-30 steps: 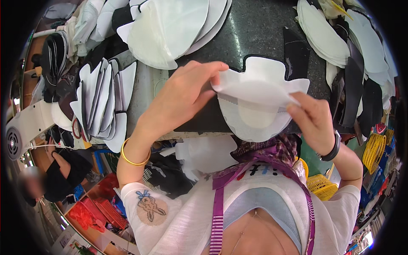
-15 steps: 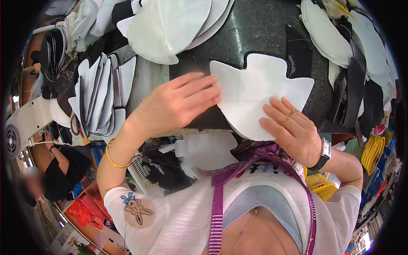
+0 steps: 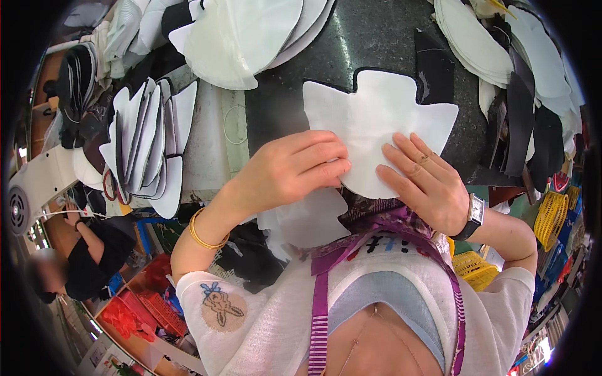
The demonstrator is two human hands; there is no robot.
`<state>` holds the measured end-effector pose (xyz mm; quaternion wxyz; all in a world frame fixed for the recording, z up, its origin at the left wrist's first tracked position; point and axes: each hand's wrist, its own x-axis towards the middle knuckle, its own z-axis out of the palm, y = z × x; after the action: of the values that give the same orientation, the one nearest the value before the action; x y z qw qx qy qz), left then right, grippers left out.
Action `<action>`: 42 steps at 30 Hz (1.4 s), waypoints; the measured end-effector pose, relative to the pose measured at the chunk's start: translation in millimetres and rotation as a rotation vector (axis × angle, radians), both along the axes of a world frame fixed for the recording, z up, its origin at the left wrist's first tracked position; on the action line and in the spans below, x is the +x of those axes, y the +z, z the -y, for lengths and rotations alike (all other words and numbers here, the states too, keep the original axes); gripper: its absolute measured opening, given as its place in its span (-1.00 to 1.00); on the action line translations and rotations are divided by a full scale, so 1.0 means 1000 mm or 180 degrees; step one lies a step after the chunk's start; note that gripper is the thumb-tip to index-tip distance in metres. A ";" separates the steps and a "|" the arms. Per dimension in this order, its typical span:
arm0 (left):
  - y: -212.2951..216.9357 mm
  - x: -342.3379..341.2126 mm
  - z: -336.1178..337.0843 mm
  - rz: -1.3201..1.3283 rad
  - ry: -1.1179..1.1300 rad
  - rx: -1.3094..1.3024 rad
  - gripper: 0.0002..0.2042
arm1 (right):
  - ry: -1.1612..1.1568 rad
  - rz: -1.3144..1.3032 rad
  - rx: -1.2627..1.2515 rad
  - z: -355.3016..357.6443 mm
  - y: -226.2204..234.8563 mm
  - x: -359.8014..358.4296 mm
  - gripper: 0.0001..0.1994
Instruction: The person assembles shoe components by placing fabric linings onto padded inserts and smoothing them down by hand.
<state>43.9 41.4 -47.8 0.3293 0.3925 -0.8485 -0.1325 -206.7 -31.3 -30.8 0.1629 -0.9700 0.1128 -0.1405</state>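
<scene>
L hand (image 3: 301,164) moved 9→8 o'clock on wht panel (image 3: 379,119), fingers part-curled, grip can't tell | R hand (image 3: 433,185) open, near-flat atop panel's 4 o'clock | panel at dk tbl (image 3: 279,106) 6 o'clock edge | risk: uneven hand press. may skew/crease panel

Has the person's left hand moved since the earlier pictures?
Yes: the left hand has moved toward the picture's lower edge and slightly right, farther from the rounded white pieces above.

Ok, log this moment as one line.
left hand: touching left edge of white cut panel | right hand: laid on panel | panel: over dark worktop
</scene>
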 end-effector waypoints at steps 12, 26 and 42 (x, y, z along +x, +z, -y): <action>0.003 0.003 -0.004 0.0793 -0.0337 -0.0516 -0.85 | -0.0008 -0.0018 -0.0143 -0.005 -0.007 -0.001 -0.64; -0.014 -0.042 -0.030 0.0631 0.0618 -0.0438 -0.75 | 0.0414 -0.1017 -0.0361 0.001 0.004 -0.009 -0.22; 0.141 0.039 0.012 0.0143 0.2610 -0.2815 -0.72 | -0.0882 0.0913 -0.1609 0.195 0.017 0.068 -0.79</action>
<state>82.5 29.2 92.9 0.4675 0.5162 -0.6093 0.3790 -138.5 -226.5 -14.0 -0.0897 -0.9255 0.1812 -0.3202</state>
